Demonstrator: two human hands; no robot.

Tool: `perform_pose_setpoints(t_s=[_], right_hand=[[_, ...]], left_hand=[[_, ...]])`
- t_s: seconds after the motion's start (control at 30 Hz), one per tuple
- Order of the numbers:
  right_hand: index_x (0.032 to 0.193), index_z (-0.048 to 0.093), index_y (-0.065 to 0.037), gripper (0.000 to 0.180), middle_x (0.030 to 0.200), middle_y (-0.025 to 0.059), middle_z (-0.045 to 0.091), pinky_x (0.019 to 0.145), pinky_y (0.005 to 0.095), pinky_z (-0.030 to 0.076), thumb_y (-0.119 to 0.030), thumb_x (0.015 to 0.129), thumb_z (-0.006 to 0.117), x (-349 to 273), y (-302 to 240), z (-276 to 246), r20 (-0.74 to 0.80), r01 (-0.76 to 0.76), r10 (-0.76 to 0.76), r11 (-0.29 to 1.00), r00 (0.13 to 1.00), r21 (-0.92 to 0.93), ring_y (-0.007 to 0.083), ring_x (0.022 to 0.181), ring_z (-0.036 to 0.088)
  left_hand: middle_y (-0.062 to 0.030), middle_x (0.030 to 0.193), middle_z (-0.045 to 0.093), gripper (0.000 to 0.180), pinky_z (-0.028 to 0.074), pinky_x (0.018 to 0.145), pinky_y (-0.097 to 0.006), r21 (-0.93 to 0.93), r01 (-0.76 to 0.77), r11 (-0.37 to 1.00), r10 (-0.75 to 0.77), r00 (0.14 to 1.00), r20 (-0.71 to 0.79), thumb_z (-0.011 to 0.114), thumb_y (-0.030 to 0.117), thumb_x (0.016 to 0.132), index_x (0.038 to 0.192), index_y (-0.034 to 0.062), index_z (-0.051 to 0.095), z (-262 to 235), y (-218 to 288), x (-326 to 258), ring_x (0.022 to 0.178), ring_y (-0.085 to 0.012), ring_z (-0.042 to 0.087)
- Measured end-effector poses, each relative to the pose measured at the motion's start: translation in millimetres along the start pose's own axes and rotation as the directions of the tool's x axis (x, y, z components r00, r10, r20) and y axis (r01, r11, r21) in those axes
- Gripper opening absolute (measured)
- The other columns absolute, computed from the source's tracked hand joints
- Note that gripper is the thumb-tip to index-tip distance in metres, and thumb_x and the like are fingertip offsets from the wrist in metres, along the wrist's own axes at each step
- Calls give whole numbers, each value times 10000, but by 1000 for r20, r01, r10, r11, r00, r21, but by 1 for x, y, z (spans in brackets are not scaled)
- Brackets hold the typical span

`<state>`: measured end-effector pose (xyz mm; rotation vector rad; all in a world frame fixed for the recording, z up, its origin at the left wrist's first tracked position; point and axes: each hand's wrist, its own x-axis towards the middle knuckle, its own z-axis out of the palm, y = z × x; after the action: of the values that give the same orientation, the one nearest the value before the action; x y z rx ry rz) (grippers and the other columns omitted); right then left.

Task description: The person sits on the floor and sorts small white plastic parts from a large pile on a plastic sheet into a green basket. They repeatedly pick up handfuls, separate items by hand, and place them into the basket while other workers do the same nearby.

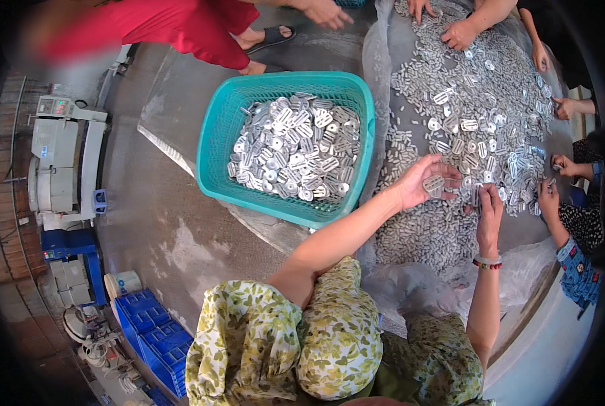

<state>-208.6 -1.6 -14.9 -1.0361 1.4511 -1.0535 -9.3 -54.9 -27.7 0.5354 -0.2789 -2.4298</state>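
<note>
Silver piece [434,184] is held in the left hand [416,184], right of the basket [289,76]; farther right of the basket, the right hand [490,215] pinches another piece [477,195].

left fingers [450,172] hold a slotted metal piece [434,184]; a teal basket [214,145] holds many more.

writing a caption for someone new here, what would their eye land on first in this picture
Probably the teal basket near the centre, heaped with shiny metal parts. Next, the broad spread of small grey pieces to its right, with the person's left hand holding a slotted part above it. Bright red trousers at the upper left also stand out.
</note>
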Motion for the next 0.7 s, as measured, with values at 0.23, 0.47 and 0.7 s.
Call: perform_pose_setpoints(t_s=[0.23, 0.47, 0.7], right_hand=[[953, 548, -24, 178, 1017, 133, 499, 859, 360, 373, -136, 820, 505, -32, -87, 53, 393, 589, -466, 416, 793, -693, 271, 961, 484], [1004, 562, -6, 193, 1058, 137, 508, 876, 328, 369, -69, 845, 473, -25, -85, -6, 44, 399, -474, 683, 880, -613, 272, 1000, 493], [1159, 445, -51, 381, 1037, 165, 529, 751, 370, 443, -176, 816, 552, -11, -56, -40, -57, 74, -145, 757, 988, -649, 313, 920, 548]], left_hand=[[-104, 1024, 548, 378, 489, 700, -424, -235, 208, 949, -258, 944, -206, 430, 428, 862, 1000, 93, 540, 13, -37, -13, 900, -271, 567], [-118, 792, 525, 283, 458, 478, -350, 66, -183, 981, 180, 983, 44, 586, 237, 719, 869, -1, 545, 28, 105, -87, 690, -255, 552], [-142, 976, 580, 332, 415, 827, -331, 802, 486, -348, 808, 589, -7, 581, 120, 779, 1075, -20, 529, 46, 139, -169, 909, -235, 553]])
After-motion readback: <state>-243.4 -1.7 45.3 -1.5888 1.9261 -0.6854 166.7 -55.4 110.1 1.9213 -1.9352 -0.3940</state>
